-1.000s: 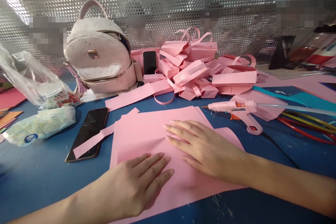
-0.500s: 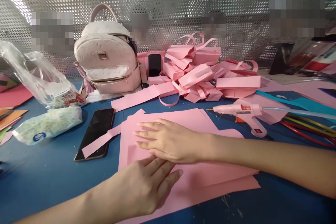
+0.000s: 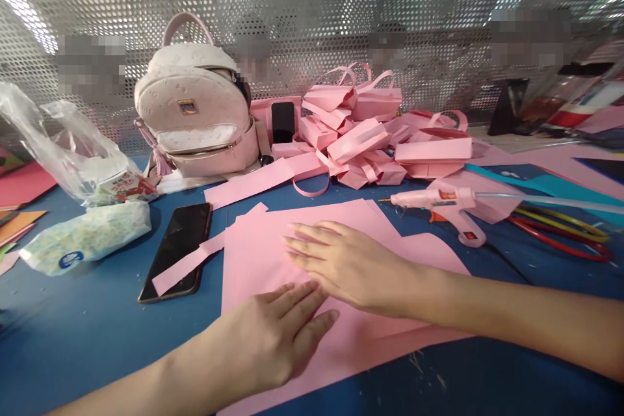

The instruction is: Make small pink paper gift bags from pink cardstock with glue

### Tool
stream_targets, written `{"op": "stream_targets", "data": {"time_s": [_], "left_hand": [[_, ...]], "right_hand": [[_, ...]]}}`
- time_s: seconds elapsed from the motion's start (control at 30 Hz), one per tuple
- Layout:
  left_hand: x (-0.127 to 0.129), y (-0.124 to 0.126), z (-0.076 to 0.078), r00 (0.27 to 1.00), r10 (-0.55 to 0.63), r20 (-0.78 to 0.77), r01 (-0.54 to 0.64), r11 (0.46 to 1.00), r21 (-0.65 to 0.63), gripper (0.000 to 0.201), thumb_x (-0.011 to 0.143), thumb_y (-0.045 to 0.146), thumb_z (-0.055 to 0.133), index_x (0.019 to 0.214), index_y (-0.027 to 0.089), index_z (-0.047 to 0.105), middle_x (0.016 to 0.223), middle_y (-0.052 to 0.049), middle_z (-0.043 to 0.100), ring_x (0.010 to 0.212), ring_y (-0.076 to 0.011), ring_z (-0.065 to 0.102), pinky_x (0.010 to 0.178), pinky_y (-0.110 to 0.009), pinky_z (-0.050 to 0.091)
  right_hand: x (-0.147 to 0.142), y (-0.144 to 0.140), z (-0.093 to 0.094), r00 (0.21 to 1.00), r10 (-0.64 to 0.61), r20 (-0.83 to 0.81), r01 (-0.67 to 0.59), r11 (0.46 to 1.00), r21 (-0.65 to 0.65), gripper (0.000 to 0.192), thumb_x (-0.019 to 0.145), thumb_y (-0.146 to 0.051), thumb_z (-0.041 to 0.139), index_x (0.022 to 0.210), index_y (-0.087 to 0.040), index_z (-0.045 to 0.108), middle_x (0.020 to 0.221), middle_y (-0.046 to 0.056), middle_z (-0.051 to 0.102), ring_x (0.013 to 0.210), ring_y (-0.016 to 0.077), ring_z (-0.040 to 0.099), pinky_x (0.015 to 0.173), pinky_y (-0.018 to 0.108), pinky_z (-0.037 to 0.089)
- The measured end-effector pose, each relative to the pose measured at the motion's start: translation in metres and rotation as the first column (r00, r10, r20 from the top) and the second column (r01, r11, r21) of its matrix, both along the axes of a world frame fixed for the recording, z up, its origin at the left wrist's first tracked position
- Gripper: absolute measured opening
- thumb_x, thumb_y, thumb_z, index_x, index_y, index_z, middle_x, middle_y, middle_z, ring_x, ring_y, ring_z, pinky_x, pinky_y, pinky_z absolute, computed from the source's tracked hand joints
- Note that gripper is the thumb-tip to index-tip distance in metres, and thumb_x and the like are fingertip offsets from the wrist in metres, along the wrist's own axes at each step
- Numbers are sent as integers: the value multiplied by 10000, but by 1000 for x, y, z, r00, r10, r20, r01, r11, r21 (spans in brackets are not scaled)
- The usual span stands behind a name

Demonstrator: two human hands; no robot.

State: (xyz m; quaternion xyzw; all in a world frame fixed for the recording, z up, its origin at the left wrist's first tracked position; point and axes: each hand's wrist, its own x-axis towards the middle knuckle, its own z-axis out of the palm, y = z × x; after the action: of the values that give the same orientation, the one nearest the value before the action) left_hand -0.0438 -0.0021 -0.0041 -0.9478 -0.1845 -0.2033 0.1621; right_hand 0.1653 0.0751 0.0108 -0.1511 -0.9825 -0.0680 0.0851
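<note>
A large pink paper sheet (image 3: pixel 263 253) lies folded on the blue table (image 3: pixel 88 325) in front of me. My left hand (image 3: pixel 273 338) rests flat on its near part, fingers together and pointing right. My right hand (image 3: pixel 346 263) lies flat across the middle of the sheet, fingers stretched to the left, pressing along the fold. Neither hand holds anything. More pink sheets (image 3: pixel 429 250) stick out from under the top one on the right.
A black phone (image 3: pixel 178 244) with a pink paper strip (image 3: pixel 188 263) across it lies left of the sheet. A pink glue gun (image 3: pixel 439 203) lies at the right. Behind are a heap of pink paper bags (image 3: pixel 370 136), a pale backpack (image 3: pixel 195 117), a tissue pack (image 3: pixel 82 237) and a plastic bag (image 3: pixel 73 149).
My right hand slid left along the sheet, then came back a little to the right. My left hand stayed pressed on the near part.
</note>
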Motion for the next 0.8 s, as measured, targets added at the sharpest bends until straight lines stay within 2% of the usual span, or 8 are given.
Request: {"op": "stream_targets", "data": {"time_s": [0.1, 0.2, 0.37, 0.57, 0.67, 0.8], "left_hand": [[-2, -1, -3, 999, -4, -52, 3, 1000, -10, 324, 999, 99, 478, 1267, 55, 656, 1266, -176, 700, 1129, -299, 710, 873, -376, 647], [-2, -3, -7, 999, 14, -51, -15, 1000, -25, 346, 1006, 94, 451, 1293, 56, 640, 1305, -182, 674, 1155, -306, 694, 891, -388, 641], [-2, -3, -5, 997, -8, -82, 6, 999, -36, 361, 997, 77, 444, 1305, 38, 630, 1317, -203, 660, 1157, -330, 688, 893, -410, 636], [-2, -1, 0, 995, -18, -96, 13, 999, -52, 351, 990, 82, 460, 1289, 41, 640, 1305, -201, 670, 1156, -331, 689, 901, -418, 631], [-2, -1, -1, 995, -10, -97, 6, 999, -40, 357, 990, 82, 460, 1301, 45, 631, 1317, -197, 664, 1165, -327, 685, 910, -415, 629], [-2, -2, -3, 995, -16, -100, 13, 999, -34, 359, 992, 82, 451, 1303, 46, 627, 1310, -192, 672, 1159, -319, 691, 903, -400, 634]], "right_hand": [[40, -7, -9, 990, -139, -34, 143, 977, 161, 402, 977, -126, 419, 1310, -72, 636, 1390, 143, 634, 1316, 293, 549, 1051, 488, 458], [77, -13, -15, 971, -238, 19, 221, 926, 307, 432, 898, -38, 406, 1228, -59, 684, 1321, 177, 673, 1302, 313, 555, 1013, 483, 475], [116, -21, -15, 929, -361, 76, 305, 867, 394, 477, 861, 7, 353, 1170, -44, 713, 1272, 205, 693, 1251, 343, 592, 907, 485, 515], [122, -25, -16, 899, -419, 131, 334, 847, 413, 450, 894, -12, 336, 1047, -56, 757, 1143, 245, 730, 1152, 398, 634, 760, 501, 540], [118, -27, -15, 865, -487, 124, 393, 809, 437, 443, 949, -49, 322, 1023, -44, 758, 1100, 265, 728, 1102, 398, 643, 712, 486, 546], [115, -29, -13, 825, -532, 194, 368, 764, 529, 452, 962, -84, 323, 960, -48, 774, 1044, 273, 730, 1014, 389, 653, 657, 465, 544]]}}
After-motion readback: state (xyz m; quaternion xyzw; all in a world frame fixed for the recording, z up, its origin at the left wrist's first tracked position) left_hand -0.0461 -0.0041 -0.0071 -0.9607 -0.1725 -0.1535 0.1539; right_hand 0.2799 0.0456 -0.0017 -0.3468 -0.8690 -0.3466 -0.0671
